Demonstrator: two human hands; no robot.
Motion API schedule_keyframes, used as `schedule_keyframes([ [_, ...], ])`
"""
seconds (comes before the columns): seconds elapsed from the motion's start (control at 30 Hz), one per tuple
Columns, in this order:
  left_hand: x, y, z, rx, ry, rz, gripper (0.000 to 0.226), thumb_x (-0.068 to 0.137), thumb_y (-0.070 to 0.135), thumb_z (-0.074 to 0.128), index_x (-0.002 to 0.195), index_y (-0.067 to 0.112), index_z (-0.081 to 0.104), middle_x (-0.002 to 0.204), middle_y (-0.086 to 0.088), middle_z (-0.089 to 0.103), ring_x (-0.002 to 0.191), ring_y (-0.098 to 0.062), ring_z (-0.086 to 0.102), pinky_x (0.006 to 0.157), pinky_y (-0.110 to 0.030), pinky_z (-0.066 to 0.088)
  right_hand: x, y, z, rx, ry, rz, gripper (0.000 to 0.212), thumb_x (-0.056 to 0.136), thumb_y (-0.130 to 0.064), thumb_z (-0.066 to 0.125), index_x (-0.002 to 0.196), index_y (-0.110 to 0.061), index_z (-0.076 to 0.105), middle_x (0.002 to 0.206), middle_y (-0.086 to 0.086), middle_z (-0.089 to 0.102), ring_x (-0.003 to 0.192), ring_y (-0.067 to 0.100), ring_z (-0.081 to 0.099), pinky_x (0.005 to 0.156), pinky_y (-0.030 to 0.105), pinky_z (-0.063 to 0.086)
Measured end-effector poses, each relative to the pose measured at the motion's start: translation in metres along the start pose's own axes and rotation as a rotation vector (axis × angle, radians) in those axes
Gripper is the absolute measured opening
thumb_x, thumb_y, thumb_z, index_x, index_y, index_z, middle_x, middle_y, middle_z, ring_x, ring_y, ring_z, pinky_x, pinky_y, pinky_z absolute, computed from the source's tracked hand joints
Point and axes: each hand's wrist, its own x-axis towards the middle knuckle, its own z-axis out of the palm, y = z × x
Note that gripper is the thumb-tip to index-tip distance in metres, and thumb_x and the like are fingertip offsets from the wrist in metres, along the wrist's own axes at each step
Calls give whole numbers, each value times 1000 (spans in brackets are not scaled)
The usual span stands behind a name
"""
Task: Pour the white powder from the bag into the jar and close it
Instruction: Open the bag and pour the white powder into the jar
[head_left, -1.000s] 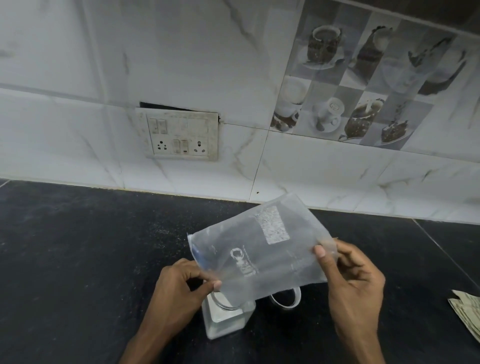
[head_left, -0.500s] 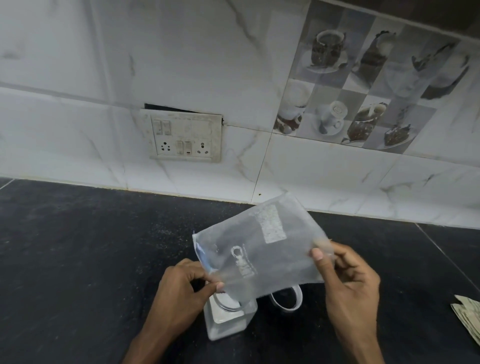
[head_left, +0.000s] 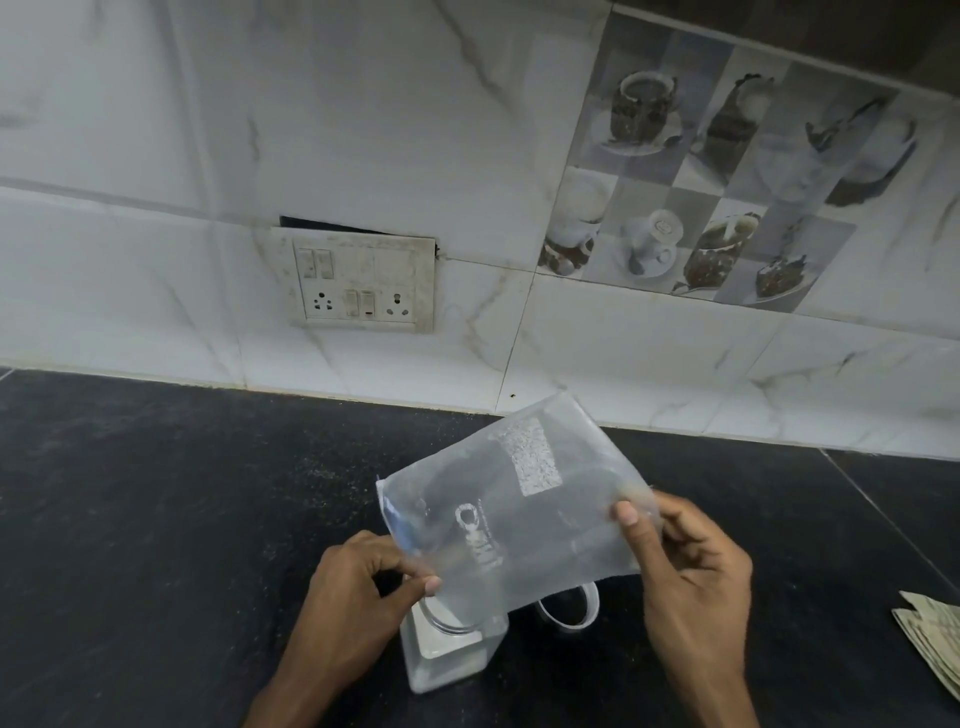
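Observation:
A clear plastic bag (head_left: 514, 509) with a white label patch hangs tilted above an open, square-sided clear jar (head_left: 452, 654) that holds white powder. My left hand (head_left: 358, 597) pinches the bag's lower left corner just over the jar's mouth. My right hand (head_left: 685, 571) pinches the bag's right edge, higher up. The bag looks nearly see-through, with little powder visible inside. The jar's white lid (head_left: 569, 608) lies on the black counter (head_left: 156, 519) just right of the jar, partly hidden by the bag.
A folded stack of paper (head_left: 935, 639) lies at the counter's right edge. A white tiled wall with a switch and socket plate (head_left: 363, 280) rises behind the counter.
The bag has sunk slightly and tipped a bit lower toward the jar's mouth. Both hands keep their grip; the jar and lid stay put.

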Motion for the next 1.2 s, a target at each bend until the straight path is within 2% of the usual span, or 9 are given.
schedule_keyframes([
  [0.3, -1, -2, 0, -26, 12, -2, 39, 64, 15, 95, 73, 49, 78, 83, 36, 72, 85, 1, 69, 72, -21, 55, -1, 2, -3, -4, -17, 31, 18, 81, -19, 72, 87, -35, 79, 88, -9, 78, 78, 1, 72, 66, 10, 54],
  [0.37, -2, -2, 0, -17, 7, -6, 38, 64, 16, 95, 74, 49, 78, 83, 37, 72, 86, 2, 69, 74, -22, 55, -2, 3, -2, -25, -73, 29, 17, 82, -19, 71, 87, -33, 79, 88, -9, 78, 78, 1, 72, 65, 10, 54],
  [0.47, -1, -2, 1, -33, 13, -18, 36, 64, 17, 95, 72, 48, 79, 84, 33, 72, 84, 1, 69, 74, -23, 56, -1, 3, -5, -13, 7, 29, 14, 80, -22, 72, 85, -34, 78, 87, -9, 78, 77, 0, 72, 66, 10, 53],
  [0.57, -2, -1, 1, -16, 5, -1, 37, 65, 17, 94, 74, 49, 78, 81, 35, 73, 85, 0, 69, 75, -25, 55, -2, 5, -6, -35, -47, 31, 12, 81, -24, 72, 86, -33, 78, 89, -8, 78, 79, 2, 72, 67, 10, 54],
  [0.67, -1, -1, 1, -19, 15, 10, 38, 64, 18, 95, 74, 50, 77, 82, 34, 73, 84, -2, 69, 71, -24, 56, -2, 8, -7, -24, 20, 39, 15, 81, -22, 73, 86, -35, 78, 89, -7, 78, 78, 3, 72, 67, 10, 54],
  [0.73, -2, 0, 0, -11, 12, 13, 40, 65, 18, 95, 74, 53, 76, 82, 38, 71, 86, -2, 68, 73, -24, 56, -3, 8, -6, -18, -31, 39, 16, 81, -20, 73, 85, -34, 78, 87, -7, 78, 76, 1, 72, 66, 9, 54],
  [0.87, -1, -1, 1, -21, 17, 2, 38, 64, 20, 95, 69, 53, 76, 82, 31, 73, 82, -3, 70, 74, -27, 57, -1, 7, -7, 13, 53, 36, 16, 79, -23, 73, 86, -36, 78, 88, -10, 78, 78, 0, 71, 68, 9, 53],
  [0.97, -1, 1, 1, -11, 5, 13, 39, 65, 19, 95, 70, 54, 76, 82, 36, 72, 86, -1, 69, 74, -23, 55, -2, 7, -5, -12, -16, 31, 16, 81, -23, 72, 85, -36, 78, 88, -9, 78, 78, 1, 72, 66, 10, 54],
  [1.2, -1, 0, -3, -2, 10, 17, 34, 66, 20, 94, 73, 48, 78, 80, 31, 75, 84, -2, 69, 76, -29, 57, -3, 12, -6, 2, 32, 47, 17, 81, -21, 72, 87, -36, 78, 89, -9, 78, 80, 0, 72, 69, 9, 53],
])
